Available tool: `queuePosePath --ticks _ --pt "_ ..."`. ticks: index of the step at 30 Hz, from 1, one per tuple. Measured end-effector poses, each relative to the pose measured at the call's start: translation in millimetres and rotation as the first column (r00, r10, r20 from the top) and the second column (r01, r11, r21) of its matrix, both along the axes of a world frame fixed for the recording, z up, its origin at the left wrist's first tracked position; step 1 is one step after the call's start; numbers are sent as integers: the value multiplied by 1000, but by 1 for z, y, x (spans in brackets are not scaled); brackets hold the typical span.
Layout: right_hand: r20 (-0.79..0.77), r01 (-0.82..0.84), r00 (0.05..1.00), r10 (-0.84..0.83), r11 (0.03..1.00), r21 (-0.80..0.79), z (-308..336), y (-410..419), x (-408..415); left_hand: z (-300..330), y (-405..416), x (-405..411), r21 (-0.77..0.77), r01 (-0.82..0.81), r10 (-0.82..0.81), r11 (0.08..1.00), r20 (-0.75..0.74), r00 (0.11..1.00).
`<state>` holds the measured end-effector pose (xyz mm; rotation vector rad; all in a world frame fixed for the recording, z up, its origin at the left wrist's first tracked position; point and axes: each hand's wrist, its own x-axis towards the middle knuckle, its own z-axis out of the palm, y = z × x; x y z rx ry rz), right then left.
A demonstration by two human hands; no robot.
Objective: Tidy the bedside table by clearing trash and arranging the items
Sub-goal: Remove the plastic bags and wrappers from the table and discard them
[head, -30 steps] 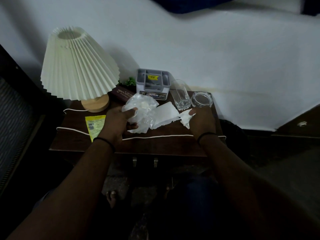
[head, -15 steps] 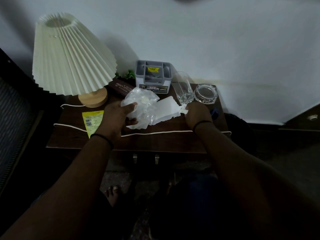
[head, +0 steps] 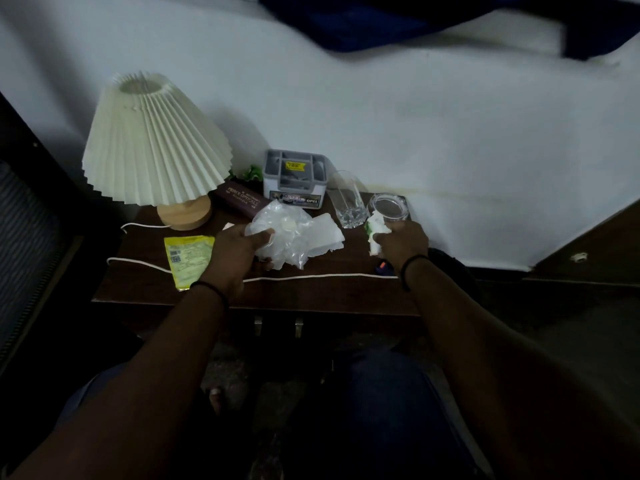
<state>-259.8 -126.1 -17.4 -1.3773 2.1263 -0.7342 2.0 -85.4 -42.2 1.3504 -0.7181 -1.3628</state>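
A dark wooden bedside table [head: 311,292] stands against a white wall. My left hand [head: 235,258] grips a crumpled clear plastic bag [head: 287,233] over the table's middle, with a white sheet of paper [head: 327,233] bunched against it. My right hand [head: 401,242] holds a small crumpled white wrapper with green marks [head: 375,230], just in front of a clear glass ashtray [head: 388,206]. A yellow packet [head: 188,258] lies flat at the front left.
A pleated cream lamp [head: 156,143] on a wooden base stands at the back left, its white cord [head: 311,277] running across the table. A dark glasses case [head: 242,199], a grey organiser box [head: 294,180] and an empty drinking glass [head: 348,199] line the back. A small dark-blue object with an orange spot [head: 382,266] lies by my right wrist.
My right hand has moved away from the paper to the right and now holds the small crumpled wrapper near the ashtray. My left hand keeps its grip on the plastic bag.
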Motion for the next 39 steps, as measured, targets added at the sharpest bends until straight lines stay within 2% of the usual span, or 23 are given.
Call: queuePosePath --ticks 2,3,8,9,12,17,21,25,28,31,33,34,35,36,37,39 --pt "252 33 967 -31 999 -3 12 9 9 2 6 -2 -8 -12 12 1000 10 1000" --pt "304 6 953 -1 1000 -16 18 13 15 3 8 -4 -20 -26 26 999 15 1000" --pt "412 -216 875 255 966 -139 48 32 66 12 23 -5 -67 -86 88 994 17 996" --pt "351 -257 886 303 951 -172 52 36 75 14 26 -5 -70 -87 88 994 2 996" --pt "-15 -404 910 414 880 -249 53 45 97 18 35 -6 -95 -41 35 995 -67 997" --pt "-231 -488 872 432 811 -324 42 65 117 19 41 -8 -162 89 -124 983 -218 968" --pt "-206 -560 828 521 764 -319 36 74 120 19 39 -6 -172 112 -146 979 -198 969" --pt "-109 -599 801 589 780 -181 41 70 114 12 31 -3 -121 45 -74 992 -249 966" --pt "-1 -510 854 521 836 -204 42 66 108 13 30 -7 -89 22 -47 996 -288 956" --pt "-125 -392 920 372 856 -338 38 63 105 14 30 -12 -118 -7 -21 993 -234 972" --pt "-216 -398 915 341 854 -336 35 61 102 15 31 -9 -131 5 -35 991 -225 974" --pt "-144 -419 908 393 857 -300 35 59 99 15 32 -5 -144 38 -71 989 -229 971" --pt "12 -448 884 467 855 -261 37 58 97 14 31 -2 -167 79 -116 983 -225 967" --pt "153 -490 836 527 842 -227 38 57 94 14 31 1 -197 131 -173 972 -215 961" --pt "226 -537 787 575 817 -208 38 56 91 15 29 4 -227 190 -237 955 -201 951" --pt "201 -612 747 634 773 -166 39 56 83 18 29 4 -278 314 -370 908 -175 912"
